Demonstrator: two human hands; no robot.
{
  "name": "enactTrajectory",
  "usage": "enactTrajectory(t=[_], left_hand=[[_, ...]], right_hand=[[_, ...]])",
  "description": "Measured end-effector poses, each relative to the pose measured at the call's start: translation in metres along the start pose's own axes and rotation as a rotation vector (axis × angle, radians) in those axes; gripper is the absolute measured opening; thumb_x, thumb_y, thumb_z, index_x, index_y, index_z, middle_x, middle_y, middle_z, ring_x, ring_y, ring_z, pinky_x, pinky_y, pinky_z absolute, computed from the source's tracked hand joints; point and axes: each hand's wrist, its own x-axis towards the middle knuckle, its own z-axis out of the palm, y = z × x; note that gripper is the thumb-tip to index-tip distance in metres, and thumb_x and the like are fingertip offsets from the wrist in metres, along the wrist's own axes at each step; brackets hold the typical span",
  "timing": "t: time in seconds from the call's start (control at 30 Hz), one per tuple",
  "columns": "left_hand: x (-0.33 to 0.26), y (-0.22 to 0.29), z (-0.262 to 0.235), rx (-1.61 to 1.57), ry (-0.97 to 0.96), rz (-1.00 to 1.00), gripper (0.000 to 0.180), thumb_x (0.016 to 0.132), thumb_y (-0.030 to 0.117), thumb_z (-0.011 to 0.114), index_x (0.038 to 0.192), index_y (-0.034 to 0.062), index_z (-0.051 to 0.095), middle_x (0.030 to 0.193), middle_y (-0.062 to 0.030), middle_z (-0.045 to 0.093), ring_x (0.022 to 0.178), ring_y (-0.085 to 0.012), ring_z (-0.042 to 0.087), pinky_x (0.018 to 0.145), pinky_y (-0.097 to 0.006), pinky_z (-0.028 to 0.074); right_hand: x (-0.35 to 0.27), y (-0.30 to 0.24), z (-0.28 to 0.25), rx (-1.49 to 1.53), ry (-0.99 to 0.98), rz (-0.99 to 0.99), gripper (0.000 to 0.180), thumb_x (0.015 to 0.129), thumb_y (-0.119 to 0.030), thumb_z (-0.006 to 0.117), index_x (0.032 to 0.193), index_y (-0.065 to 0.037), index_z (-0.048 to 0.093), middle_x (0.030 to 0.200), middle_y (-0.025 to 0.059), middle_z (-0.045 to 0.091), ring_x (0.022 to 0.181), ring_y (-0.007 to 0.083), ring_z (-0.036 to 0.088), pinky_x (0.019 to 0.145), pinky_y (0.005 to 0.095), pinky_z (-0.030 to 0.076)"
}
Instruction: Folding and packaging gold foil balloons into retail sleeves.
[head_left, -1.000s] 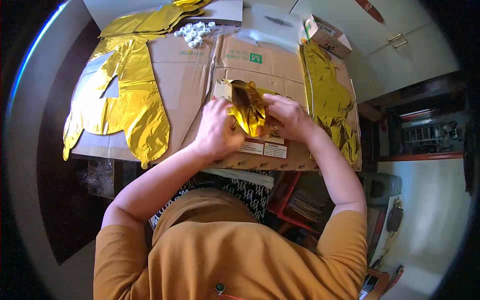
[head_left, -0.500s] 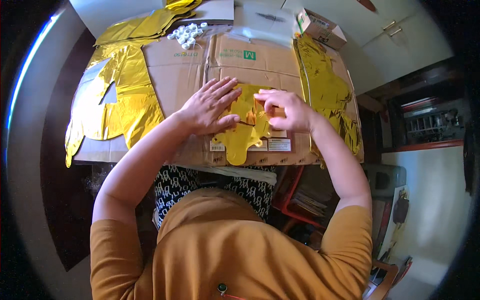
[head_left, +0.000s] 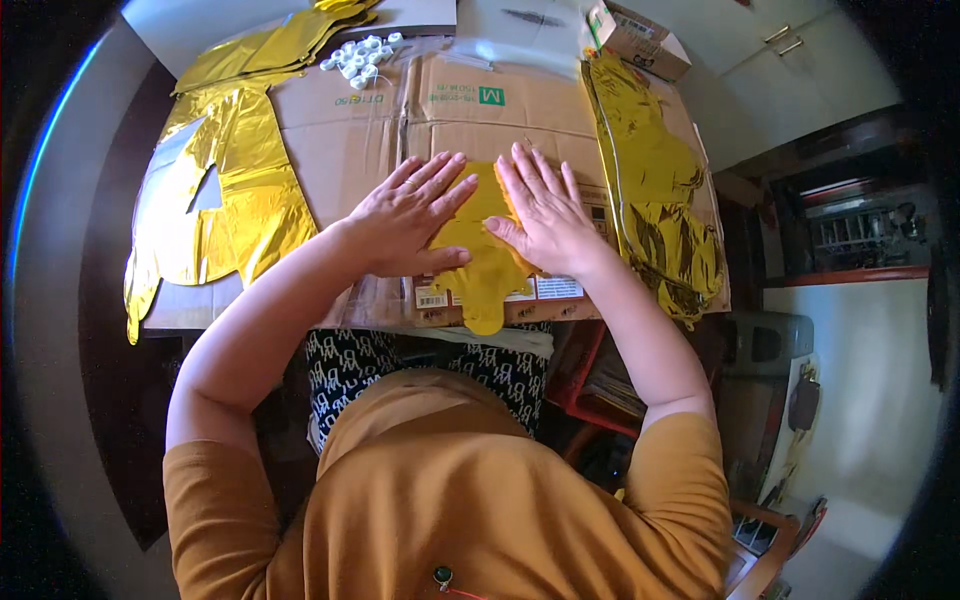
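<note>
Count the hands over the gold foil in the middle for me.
2: the left hand lies palm down at the left edge of the gold foil, and the right hand palm down at its right edge. Neither hand is hidden.

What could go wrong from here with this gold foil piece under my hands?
Two or three things, perhaps. The gold foil piece might crease if your left hand and right hand, spread over its sides, push unevenly. Its rounded end reaches the near edge of the cardboard, so it could catch or bend there. Your right forearm is close to the foil pile and might nudge it.
</note>
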Motion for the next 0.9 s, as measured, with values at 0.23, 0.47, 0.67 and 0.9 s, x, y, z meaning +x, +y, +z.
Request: enactTrajectory(t=[0.23, 0.47, 0.67, 0.9], left_hand=[[-0.021, -0.005, -0.002, 0.049, -0.005, -0.005, 0.094, 0.091, 0.071, 0.042, 0.154, 0.0023, 0.025, 0.160, -0.0222, 0.024, 0.150, -0.0343, 0.021, 0.121, -0.050, 0.015], [-0.022, -0.007, 0.004, 0.065, 0.057, 0.010, 0.093, 0.092, 0.071, 0.041, 0.153, 0.0021, 0.027, 0.159, -0.0222, 0.026, 0.148, -0.0346, 0.024, 0.121, -0.050, 0.016], [-0.024, -0.008, 0.004, 0.069, 0.110, 0.035, 0.094, 0.091, 0.071, 0.042, 0.153, 0.0023, 0.028, 0.158, -0.0225, 0.028, 0.147, -0.0355, 0.026, 0.120, -0.052, 0.018], [-0.026, -0.006, 0.002, 0.018, 0.129, 0.041, 0.095, 0.089, 0.071, 0.047, 0.156, 0.0076, 0.024, 0.161, -0.0212, 0.022, 0.149, -0.0369, 0.023, 0.120, -0.055, 0.018]], right_hand=[[-0.003, 0.000, 0.000, 0.006, -0.020, 0.025, 0.087, 0.096, -0.068, 0.036, 0.159, -0.014, 0.013, 0.166, 0.0151, 0.008, 0.153, 0.0324, 0.007, 0.122, 0.0535, 0.002], [0.033, 0.044, -0.036, 0.921, -0.024, 0.156, 0.047, 0.097, -0.029, 0.064, 0.133, 0.000, 0.055, 0.126, 0.0115, 0.064, 0.113, 0.0191, 0.061, 0.099, 0.0323, 0.047], [0.092, 0.077, -0.059, 0.635, -0.522, 0.019, 0.031, 0.086, -0.026, 0.076, 0.104, -0.001, 0.068, 0.096, 0.0017, 0.069, 0.087, 0.0095, 0.061, 0.081, 0.0270, 0.048], [0.074, 0.071, -0.066, 0.774, -0.664, 0.107, 0.023, 0.083, -0.028, 0.079, 0.085, -0.007, 0.069, 0.074, -0.0033, 0.064, 0.067, 0.0061, 0.054, 0.063, 0.0272, 0.044]])
